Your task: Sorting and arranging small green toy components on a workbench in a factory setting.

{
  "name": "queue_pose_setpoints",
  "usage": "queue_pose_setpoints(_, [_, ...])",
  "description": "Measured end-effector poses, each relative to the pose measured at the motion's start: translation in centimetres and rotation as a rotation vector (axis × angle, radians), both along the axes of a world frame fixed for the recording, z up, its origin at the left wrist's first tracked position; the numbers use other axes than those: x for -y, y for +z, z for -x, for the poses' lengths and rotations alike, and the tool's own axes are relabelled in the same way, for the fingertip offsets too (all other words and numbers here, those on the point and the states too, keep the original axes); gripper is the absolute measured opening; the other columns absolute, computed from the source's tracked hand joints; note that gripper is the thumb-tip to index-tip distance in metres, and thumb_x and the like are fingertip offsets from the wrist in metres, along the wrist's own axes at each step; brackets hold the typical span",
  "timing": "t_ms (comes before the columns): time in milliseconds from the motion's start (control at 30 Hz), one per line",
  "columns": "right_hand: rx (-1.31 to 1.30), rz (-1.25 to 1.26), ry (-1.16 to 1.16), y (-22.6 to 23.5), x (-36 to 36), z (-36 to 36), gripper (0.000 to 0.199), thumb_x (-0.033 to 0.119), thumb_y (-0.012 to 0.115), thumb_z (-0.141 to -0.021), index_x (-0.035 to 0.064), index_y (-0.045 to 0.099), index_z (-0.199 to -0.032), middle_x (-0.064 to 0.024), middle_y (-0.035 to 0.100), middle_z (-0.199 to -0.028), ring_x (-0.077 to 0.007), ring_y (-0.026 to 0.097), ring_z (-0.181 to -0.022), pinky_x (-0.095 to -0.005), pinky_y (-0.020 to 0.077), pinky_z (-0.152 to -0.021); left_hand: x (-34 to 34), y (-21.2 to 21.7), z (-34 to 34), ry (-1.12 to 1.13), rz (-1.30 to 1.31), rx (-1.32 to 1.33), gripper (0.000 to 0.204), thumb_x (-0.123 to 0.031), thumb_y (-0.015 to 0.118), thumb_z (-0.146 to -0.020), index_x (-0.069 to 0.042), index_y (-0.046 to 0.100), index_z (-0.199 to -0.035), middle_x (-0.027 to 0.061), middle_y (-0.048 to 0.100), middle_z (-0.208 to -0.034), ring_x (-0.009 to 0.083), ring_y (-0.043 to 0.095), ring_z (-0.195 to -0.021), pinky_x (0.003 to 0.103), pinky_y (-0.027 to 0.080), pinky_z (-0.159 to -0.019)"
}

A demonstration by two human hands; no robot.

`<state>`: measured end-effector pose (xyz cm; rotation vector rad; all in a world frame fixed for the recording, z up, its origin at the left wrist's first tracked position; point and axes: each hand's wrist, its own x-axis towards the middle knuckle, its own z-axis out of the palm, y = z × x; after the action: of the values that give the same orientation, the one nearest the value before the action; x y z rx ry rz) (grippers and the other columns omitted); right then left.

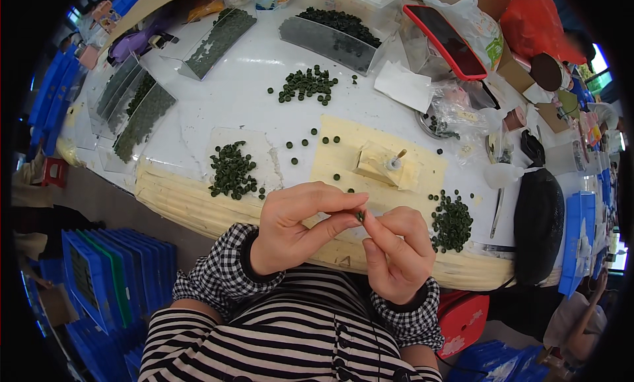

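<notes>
Close to the table's near edge, my left hand [294, 225] and my right hand [399, 255] meet, thumbs and forefingers pinched. Between their fingertips is a small dark green piece [360, 217], mostly hidden by the fingers. A pale yellow block with an upright metal pin [389, 164] stands just beyond my hands on a yellowish sheet [330, 158]. Left of my left hand lies a heap of small dark green pieces [232, 172]. A second pile of round dark green pieces [452, 223] is beside my right hand. Several loose ones are scattered between.
Farther back lies another green cluster [307, 86]. Clear bins of green pieces [330, 43] line the far and left sides. A red-cased phone [449, 41], white tissue [403, 86], tweezers [497, 213] and black pouch [538, 223] are rightward. Blue crates [125, 269] stand lower left.
</notes>
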<state>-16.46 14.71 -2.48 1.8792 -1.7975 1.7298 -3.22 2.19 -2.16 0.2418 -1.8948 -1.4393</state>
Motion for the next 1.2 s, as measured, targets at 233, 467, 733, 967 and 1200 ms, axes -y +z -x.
queue_pose_setpoints(233, [-0.007,-0.009,-0.007,0.1,0.0,-0.1,0.039,-0.002,0.074,-0.069,-0.0011,0.071,-0.107,-0.0076,0.062,-0.085,-0.0227,0.055,-0.072,-0.0321,0.0458,-0.064,0.2,-0.1,-0.1,0.024,0.091,-0.031,0.024,0.005,0.074,-0.077,0.001,0.071,-0.1,0.011,0.072,-0.09,0.0206,0.07,-0.079,0.027,0.055,-0.068])
queue_pose_setpoints(467, [-0.008,-0.003,-0.042,0.0,-0.1,0.0,0.04,-0.003,0.074,-0.068,-0.0008,0.071,-0.108,-0.0077,0.062,-0.084,-0.0229,0.056,-0.071,-0.0323,0.0459,-0.064,-0.2,-0.3,0.0,0.128,0.2,-0.075,0.024,0.006,0.077,-0.071,-0.001,0.07,-0.092,0.01,0.071,-0.087,0.0203,0.069,-0.074,0.026,0.054,-0.063])
queue_pose_setpoints(733, [-0.007,0.008,-0.047,0.1,0.0,0.0,0.04,-0.002,0.074,-0.068,-0.0009,0.071,-0.108,-0.0078,0.062,-0.083,-0.0228,0.056,-0.07,-0.0323,0.0458,-0.063,0.0,0.0,0.0,0.133,0.309,-0.089,0.025,0.006,0.077,-0.069,-0.001,0.069,-0.092,0.0097,0.069,-0.083,0.0194,0.067,-0.07,0.026,0.054,-0.059])
queue_pose_setpoints(967, [-0.014,0.007,-0.051,0.0,0.0,0.0,0.039,-0.002,0.074,-0.068,-0.0011,0.071,-0.107,-0.0076,0.062,-0.082,-0.0228,0.056,-0.07,-0.0324,0.0459,-0.063,-0.1,-0.1,0.0,0.142,0.327,-0.104,0.026,0.006,0.077,-0.069,-0.002,0.069,-0.091,0.0096,0.069,-0.081,0.0193,0.067,-0.069,0.026,0.054,-0.058])
queue_pose_setpoints(1200, [0.003,-0.001,-0.068,0.1,-0.2,0.2,0.038,-0.006,0.072,-0.069,-0.0019,0.071,-0.108,-0.0084,0.062,-0.084,-0.0229,0.056,-0.071,-0.0324,0.046,-0.064,0.7,0.9,-0.7,-0.027,0.152,0.117,0.018,0.002,0.077,-0.075,-0.002,0.071,-0.091,0.0072,0.068,-0.083,0.0176,0.065,-0.07,0.026,0.051,-0.061])
